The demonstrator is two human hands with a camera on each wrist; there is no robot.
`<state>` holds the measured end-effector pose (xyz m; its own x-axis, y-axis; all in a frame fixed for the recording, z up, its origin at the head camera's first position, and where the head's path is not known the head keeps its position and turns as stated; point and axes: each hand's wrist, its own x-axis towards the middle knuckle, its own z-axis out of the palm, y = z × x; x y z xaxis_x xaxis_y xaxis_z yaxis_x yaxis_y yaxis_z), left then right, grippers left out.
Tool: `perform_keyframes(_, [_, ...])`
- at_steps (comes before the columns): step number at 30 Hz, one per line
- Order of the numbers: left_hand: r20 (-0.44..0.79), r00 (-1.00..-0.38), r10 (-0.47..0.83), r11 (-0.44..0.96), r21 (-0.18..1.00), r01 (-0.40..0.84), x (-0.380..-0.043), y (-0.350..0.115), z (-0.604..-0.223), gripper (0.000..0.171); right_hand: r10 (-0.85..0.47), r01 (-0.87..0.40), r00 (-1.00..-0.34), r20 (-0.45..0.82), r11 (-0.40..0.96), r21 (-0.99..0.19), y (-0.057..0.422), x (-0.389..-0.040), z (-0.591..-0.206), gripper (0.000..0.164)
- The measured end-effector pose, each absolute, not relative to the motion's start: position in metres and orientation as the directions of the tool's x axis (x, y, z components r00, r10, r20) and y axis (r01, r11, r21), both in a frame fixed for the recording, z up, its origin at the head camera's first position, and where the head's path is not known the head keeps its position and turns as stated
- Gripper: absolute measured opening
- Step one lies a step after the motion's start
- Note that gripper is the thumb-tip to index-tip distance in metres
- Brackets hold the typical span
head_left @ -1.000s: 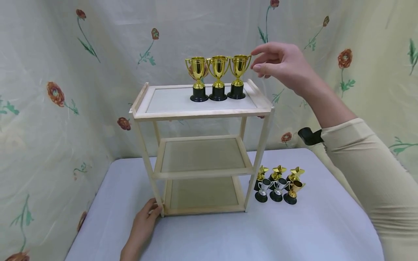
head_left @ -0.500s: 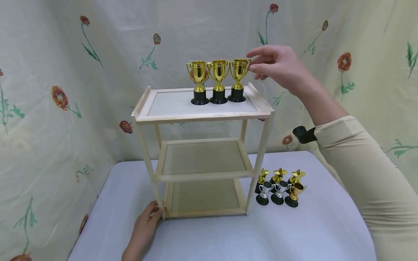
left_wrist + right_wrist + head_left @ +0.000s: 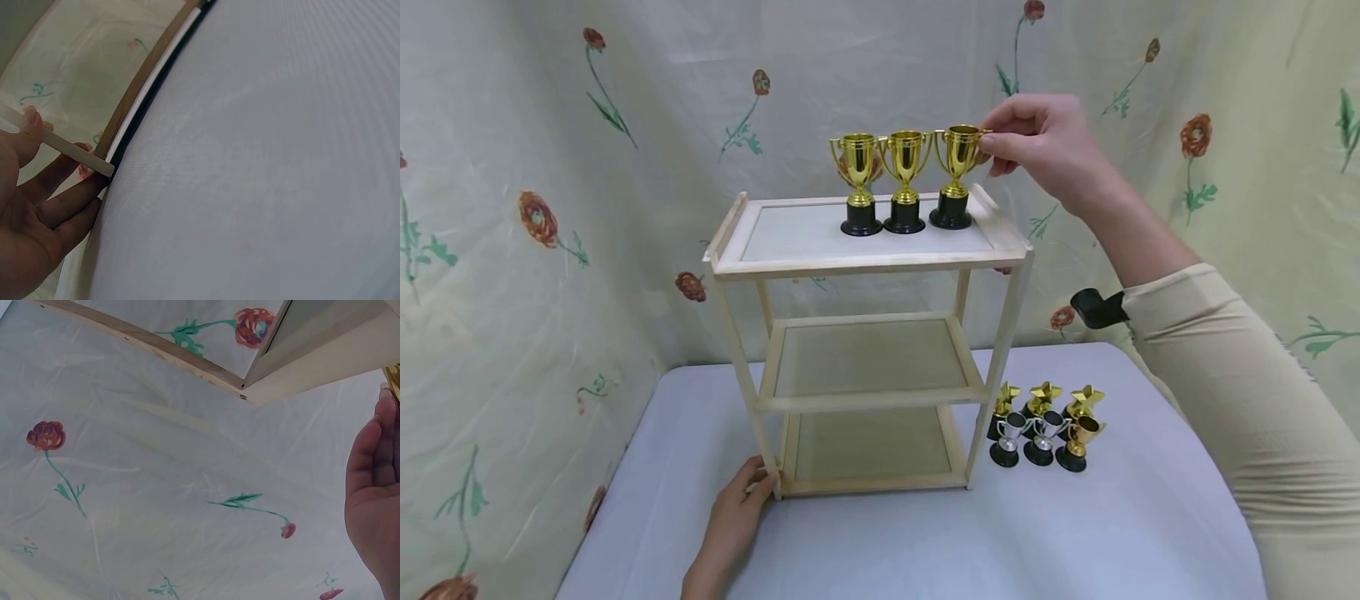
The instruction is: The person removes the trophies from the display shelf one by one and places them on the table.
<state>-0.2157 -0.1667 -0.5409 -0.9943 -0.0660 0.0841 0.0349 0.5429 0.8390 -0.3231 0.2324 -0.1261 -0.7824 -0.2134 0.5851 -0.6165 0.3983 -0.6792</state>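
so, nearest you at seven o'clock, your left hand (image 3: 728,517) grips the foot of one front leg of the wooden shelf (image 3: 865,357), thumb and fingers on either side of it. the shelf stands in the middle of the white table (image 3: 1060,533), three tiers framed in pale wood. at four o'clock, just beside it, two silver cups (image 3: 1049,425) and one bronze-coloured cup (image 3: 1083,432) stand in a row, with three star trophies (image 3: 1044,395) right behind them, the leftmost partly hidden by a shelf leg. up on the top tier, at twelve o'clock, two gold cups (image 3: 859,157) stand close together on black bases. at one o'clock your right hand (image 3: 1048,150) pinches the outer handle of a third gold cup (image 3: 960,155), upright just beside them at the three o'clock end of the tier. farthest hangs the flowered curtain (image 3: 677,125).
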Motion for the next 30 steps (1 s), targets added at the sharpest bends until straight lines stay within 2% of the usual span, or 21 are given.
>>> perform_keyframes(4, [0.082,-0.994,-0.067,0.545,0.838,0.033,-0.215,-0.166,-0.540,0.030,-0.187,-0.655,-0.750,0.634,0.344,-0.673,0.238,-0.321,-0.124,0.006])
perform_keyframes(11, [0.065,-0.996,-0.065,0.540,0.841,0.020,-0.214,-0.165,-0.539,0.034,-0.137,-0.672,-0.729,0.670,0.329,-0.664,0.255,-0.312,-0.121,0.007])
perform_keyframes(30, [0.035,-0.998,-0.059,0.547,0.837,-0.003,-0.215,-0.165,-0.537,0.038,-0.091,-0.651,-0.751,0.654,0.271,-0.709,0.293,-0.298,-0.126,0.010])
